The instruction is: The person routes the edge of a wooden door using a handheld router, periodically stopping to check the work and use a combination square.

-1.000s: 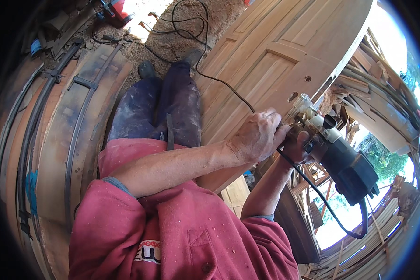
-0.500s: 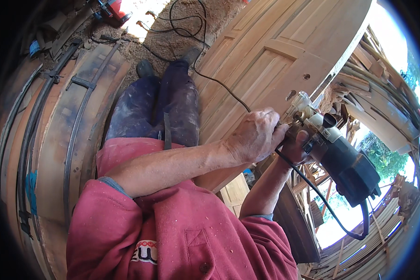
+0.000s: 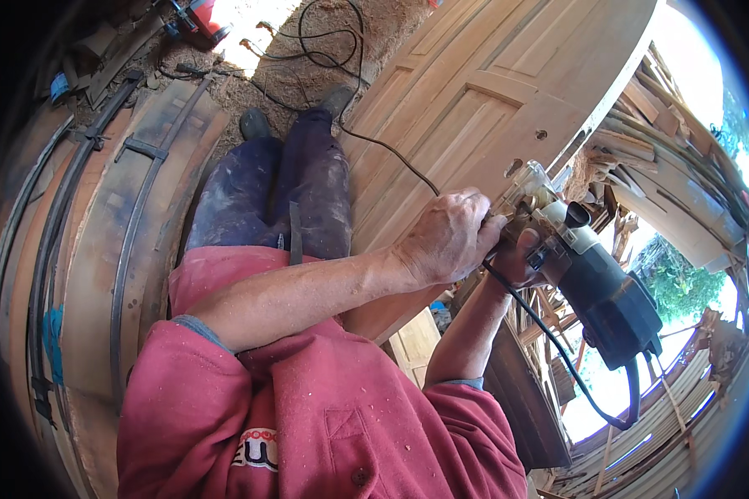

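Note:
A trim router (image 3: 603, 287) with a dark motor body, a grey collar and a clear base (image 3: 531, 185) is held tilted on its side, base towards the door. My right hand (image 3: 520, 256) wraps round it from beneath, thumb pressed on its side near the collar. Beside the base, my left hand (image 3: 451, 237) is closed, its fingertips pinched together against the router; what they grip is hidden. The black power cord (image 3: 549, 333) loops from the motor's end back to the hands. Just beyond lies a wooden panel door (image 3: 474, 133) with holes near its edge.
Long boards (image 3: 100, 241) with black bar clamps (image 3: 146, 150) stand at the left. A cable (image 3: 329, 58) coils on the sawdust-covered floor, near a red tool (image 3: 204, 17). Stacked timber offcuts (image 3: 674, 158) are at the right. A dark wooden piece (image 3: 520, 399) sits below the door's end.
The router and both hands have shifted slightly left, and the motor's end has dipped a little nearer. The left fingers stay at the base; the grip of the right hand is unchanged.

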`<state>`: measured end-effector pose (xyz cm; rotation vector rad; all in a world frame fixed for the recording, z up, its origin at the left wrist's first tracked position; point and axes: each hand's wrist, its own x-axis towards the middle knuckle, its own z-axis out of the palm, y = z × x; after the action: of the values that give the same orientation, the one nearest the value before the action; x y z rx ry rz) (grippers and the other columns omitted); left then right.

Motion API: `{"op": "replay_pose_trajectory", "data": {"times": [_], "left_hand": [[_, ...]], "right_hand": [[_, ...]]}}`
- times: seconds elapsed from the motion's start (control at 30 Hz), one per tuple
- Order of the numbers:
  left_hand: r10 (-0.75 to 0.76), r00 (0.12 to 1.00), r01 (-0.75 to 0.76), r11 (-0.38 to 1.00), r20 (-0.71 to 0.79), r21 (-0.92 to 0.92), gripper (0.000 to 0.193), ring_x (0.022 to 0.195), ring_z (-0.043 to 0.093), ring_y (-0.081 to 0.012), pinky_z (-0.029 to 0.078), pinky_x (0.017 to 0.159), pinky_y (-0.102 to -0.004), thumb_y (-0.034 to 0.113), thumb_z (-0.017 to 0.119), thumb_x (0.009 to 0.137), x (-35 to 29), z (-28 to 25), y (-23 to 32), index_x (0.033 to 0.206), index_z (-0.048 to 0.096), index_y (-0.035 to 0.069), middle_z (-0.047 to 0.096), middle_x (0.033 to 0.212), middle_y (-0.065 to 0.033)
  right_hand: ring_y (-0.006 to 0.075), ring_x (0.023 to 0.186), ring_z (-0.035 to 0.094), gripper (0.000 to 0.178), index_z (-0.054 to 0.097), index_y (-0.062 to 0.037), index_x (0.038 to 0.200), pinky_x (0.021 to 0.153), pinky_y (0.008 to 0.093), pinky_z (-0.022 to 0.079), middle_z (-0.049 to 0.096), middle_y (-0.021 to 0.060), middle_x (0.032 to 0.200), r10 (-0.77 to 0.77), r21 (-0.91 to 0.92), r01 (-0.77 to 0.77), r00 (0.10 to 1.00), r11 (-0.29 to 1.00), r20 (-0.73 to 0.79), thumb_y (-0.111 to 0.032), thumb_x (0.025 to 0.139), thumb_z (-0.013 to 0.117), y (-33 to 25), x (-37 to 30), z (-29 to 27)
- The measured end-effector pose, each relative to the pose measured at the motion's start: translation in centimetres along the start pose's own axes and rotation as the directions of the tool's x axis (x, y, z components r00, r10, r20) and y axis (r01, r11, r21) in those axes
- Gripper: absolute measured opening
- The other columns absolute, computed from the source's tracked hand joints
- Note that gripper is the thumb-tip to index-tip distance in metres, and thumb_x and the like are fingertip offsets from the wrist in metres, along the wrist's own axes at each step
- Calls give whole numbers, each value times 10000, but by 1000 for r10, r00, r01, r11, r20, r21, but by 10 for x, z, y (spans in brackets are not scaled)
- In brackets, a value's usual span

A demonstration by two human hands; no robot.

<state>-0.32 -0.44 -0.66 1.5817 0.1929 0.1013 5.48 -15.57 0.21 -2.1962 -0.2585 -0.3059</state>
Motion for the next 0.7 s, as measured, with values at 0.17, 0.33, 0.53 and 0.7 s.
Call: {"op": "replay_pose_trajectory", "data": {"times": [0.17,0.33,0.53,0.7], "left_hand": [[-52,999,52,997,-4,-63,299,670,586,-374,448,616,-464,215,598,929,-3,3,3,750,535,-16,543,716,-193],[-80,996,78,995,-37,-60,292,668,582,-370,450,636,-466,206,606,919,-6,8,-2,743,530,-14,541,716,-189],[75,997,-75,995,0,60,253,695,577,-343,433,615,-454,208,574,940,-4,8,-6,800,568,-2,525,722,-161],[93,995,-94,991,21,96,242,687,565,-336,427,608,-451,210,565,946,-5,7,-10,814,576,7,510,720,-151]], "right_hand": [[290,1129,607,907,476,45,1331,968,434,507,600,192,1263,69,79,-70,998,994,10,-534,728,827,-17,5,4],[293,1121,608,886,497,44,1313,955,430,515,600,181,1260,53,94,-50,998,994,-32,-519,721,840,-15,-1,8],[279,1103,610,905,494,36,1320,954,417,514,602,164,1241,115,199,-109,993,974,-18,-530,708,846,-3,-6,3],[259,1101,612,928,499,33,1315,940,405,523,603,164,1242,40,36,-39,999,999,-28,-564,693,844,-5,-3,5]]}}
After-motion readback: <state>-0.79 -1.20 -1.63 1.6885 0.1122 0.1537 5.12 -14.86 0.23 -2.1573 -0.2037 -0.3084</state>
